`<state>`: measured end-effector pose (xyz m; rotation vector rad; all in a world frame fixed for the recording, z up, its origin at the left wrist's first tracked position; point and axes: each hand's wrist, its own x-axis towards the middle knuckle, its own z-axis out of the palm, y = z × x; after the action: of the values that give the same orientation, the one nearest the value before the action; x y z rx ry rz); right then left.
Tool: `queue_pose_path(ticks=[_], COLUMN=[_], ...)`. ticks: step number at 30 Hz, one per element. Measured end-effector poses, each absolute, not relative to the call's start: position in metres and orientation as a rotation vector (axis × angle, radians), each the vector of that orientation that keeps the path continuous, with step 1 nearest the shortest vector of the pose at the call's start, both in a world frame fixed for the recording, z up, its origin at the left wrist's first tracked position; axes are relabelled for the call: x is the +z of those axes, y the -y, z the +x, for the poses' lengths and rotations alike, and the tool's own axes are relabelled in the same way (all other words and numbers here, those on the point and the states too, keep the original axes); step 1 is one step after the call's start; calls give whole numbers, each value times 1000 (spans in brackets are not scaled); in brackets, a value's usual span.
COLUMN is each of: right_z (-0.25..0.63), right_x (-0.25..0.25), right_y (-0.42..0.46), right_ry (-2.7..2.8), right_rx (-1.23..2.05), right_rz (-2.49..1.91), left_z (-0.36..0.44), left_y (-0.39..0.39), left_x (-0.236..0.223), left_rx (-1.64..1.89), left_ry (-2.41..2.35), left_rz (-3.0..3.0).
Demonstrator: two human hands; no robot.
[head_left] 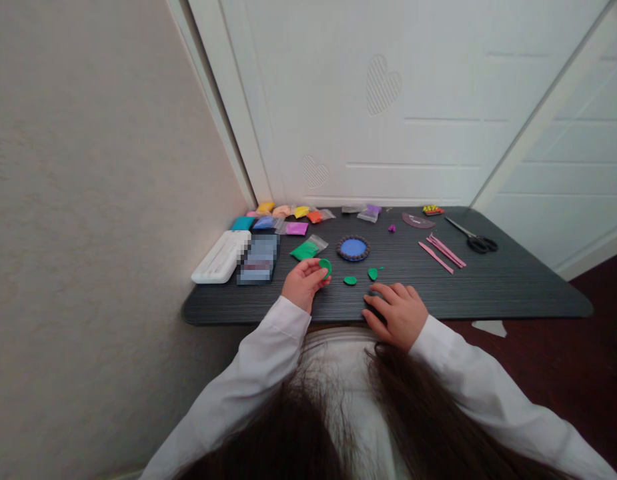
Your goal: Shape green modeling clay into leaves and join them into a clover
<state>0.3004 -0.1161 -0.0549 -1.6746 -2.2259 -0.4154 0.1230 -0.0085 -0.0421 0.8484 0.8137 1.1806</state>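
Observation:
My left hand (307,283) pinches a rounded green clay piece (325,268) between thumb and fingers, just above the table. My right hand (397,312) holds nothing; its fingers are apart over the table's front edge. Between the hands lie two flat, leaf-shaped green clay pieces, a left leaf (350,281) and a right leaf (373,274) with a tiny green bit beside it. Behind them is a round blue clay disc (353,249) with a brown beaded rim. A bag of green clay (308,249) rests just beyond my left hand.
Several colourful clay bags, such as a magenta one (296,229), line the back left. A white case (222,257) and a blurred-out phone-like slab (259,260) are at left. Pink tools (445,251), black-handled scissors (481,243) and a purple clay bit (391,229) lie at right.

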Motion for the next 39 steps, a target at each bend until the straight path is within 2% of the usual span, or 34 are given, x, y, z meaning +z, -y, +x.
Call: queue_pose_path(ticks=[21,29,39], right_z=[303,311,315], right_x=[-64,-64,-48], right_y=[114,111,77], right_ry=[2167,1962,2102], right_rx=[-408,-60,183], right_rz=[-1577,-1493,-1597], left_z=[123,122,122], left_y=[10,7,7], left_x=[-41,-45,-46], left_rx=[1192,1184,1196], left_ry=[-817,-802,-789], left_rz=[858,843,841])
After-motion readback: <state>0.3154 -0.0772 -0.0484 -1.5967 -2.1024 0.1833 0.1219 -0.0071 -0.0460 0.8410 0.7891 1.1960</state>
